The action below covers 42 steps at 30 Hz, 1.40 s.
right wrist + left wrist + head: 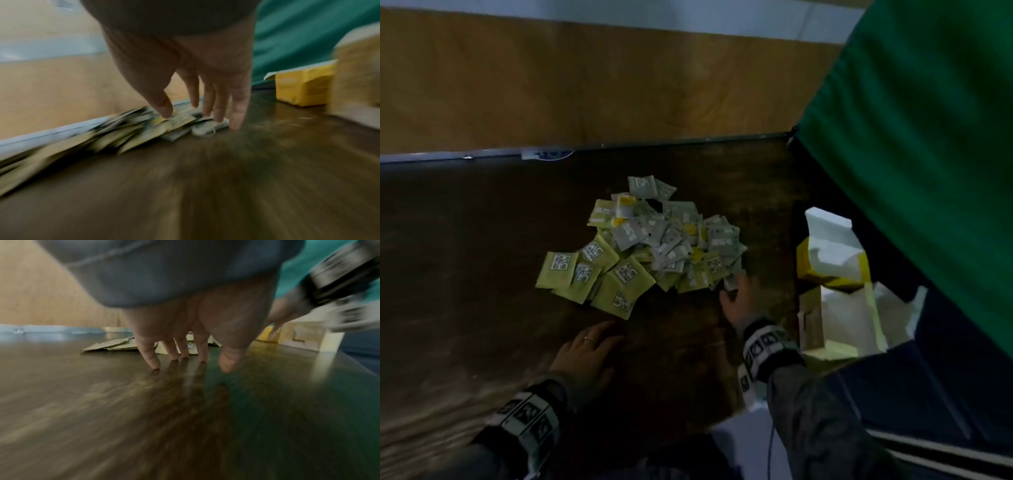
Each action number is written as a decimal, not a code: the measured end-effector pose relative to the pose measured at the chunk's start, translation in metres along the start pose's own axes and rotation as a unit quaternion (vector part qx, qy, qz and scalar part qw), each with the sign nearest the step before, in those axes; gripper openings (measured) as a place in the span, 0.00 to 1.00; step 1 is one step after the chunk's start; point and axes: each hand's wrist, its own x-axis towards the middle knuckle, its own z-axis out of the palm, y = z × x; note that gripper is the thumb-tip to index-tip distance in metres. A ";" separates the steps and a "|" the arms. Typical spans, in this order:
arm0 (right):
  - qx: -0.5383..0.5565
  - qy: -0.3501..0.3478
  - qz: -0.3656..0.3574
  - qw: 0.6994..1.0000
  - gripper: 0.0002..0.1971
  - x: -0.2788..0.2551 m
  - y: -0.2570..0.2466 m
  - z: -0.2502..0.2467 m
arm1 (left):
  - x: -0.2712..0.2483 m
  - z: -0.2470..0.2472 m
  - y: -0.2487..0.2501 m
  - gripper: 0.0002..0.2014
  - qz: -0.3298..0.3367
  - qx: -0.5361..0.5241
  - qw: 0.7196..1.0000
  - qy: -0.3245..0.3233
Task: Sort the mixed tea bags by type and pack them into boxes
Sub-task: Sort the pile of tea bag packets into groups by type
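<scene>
- paper, thin and flat: the heap of yellow-green and grey square tea bag sachets (pixel 640 246) sits mid-table on the dark glossy wooden table (pixel 465 240). i judge each one light, bendy and quick to slide on that sheen, so best pinched by an edge or corner.
- right of the heap stand the open yellow cardboard box (pixel 828 263) and, nearer the person, the open pale cream cardboard box (pixel 835 325).
- right hand (pixel 739 301) is at the heap's near right corner, fingers straight and spread; the right wrist view shows fingertips (pixel 220 118) pressing on a grey sachet, nothing pinched.
- left hand (pixel 585 356) lies short of the heap's near edge, its grip open and empty, fingertips (pixel 153 363) touching bare table.
</scene>
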 end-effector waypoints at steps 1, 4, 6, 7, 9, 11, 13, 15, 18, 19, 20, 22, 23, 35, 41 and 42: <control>0.025 0.013 0.016 0.999 0.24 0.016 -0.004 -0.003 | 0.003 0.000 -0.001 0.30 0.001 0.000 1.000 -0.006; 0.035 0.020 0.124 0.992 0.35 0.056 -0.025 -0.022 | 0.009 0.001 -0.003 0.28 0.002 0.008 1.000 0.012; 0.058 0.020 0.174 0.983 0.44 0.085 -0.036 -0.025 | 0.011 0.000 -0.006 0.28 -0.003 0.012 1.000 0.012; 0.077 0.019 0.192 0.978 0.48 0.096 -0.042 -0.024 | 0.010 0.002 -0.007 0.29 0.004 0.026 0.999 0.029; 0.113 0.005 0.189 0.976 0.51 0.114 -0.053 -0.017 | 0.010 0.004 -0.008 0.34 -0.002 0.027 0.999 0.035; 0.101 -0.013 0.159 0.982 0.46 0.124 -0.061 -0.010 | 0.010 0.014 -0.011 0.38 -0.027 0.040 0.998 0.033; 0.082 -0.008 0.121 0.989 0.34 0.129 -0.062 -0.005 | 0.013 0.017 -0.010 0.39 -0.042 0.046 0.997 0.036; 0.124 -0.002 0.102 0.987 0.33 0.131 -0.058 -0.006 | 0.013 0.006 -0.002 0.33 -0.028 0.016 0.999 0.034; 0.179 0.017 0.144 0.973 0.40 0.125 -0.050 -0.030 | 0.020 -0.010 0.006 0.25 -0.044 -0.031 0.999 0.000; 0.192 0.038 0.147 0.970 0.38 0.122 -0.046 -0.041 | 0.024 -0.020 0.010 0.25 -0.039 -0.047 0.998 -0.002; 0.210 0.057 0.146 0.965 0.35 0.117 -0.044 -0.052 | 0.029 -0.031 0.013 0.25 -0.027 -0.070 0.997 0.001; 0.278 0.079 0.115 0.950 0.31 0.103 -0.038 -0.070 | 0.040 -0.054 0.024 0.23 0.002 -0.123 0.992 0.029; 0.318 0.084 0.083 0.941 0.29 0.093 -0.038 -0.075 | 0.047 -0.065 0.030 0.24 0.021 -0.145 0.988 0.047; 0.567 -0.085 0.063 0.817 0.09 -0.010 -0.078 -0.025 | 0.096 -0.097 0.064 0.28 -0.047 -0.496 0.859 0.117; 0.529 -0.079 0.042 0.844 0.15 -0.018 -0.068 -0.012 | 0.086 -0.099 0.037 0.14 -0.088 -0.610 0.761 0.205; 0.490 -0.102 0.035 0.865 0.16 -0.022 -0.071 -0.010 | 0.084 -0.100 0.042 0.12 -0.092 -0.643 0.736 0.192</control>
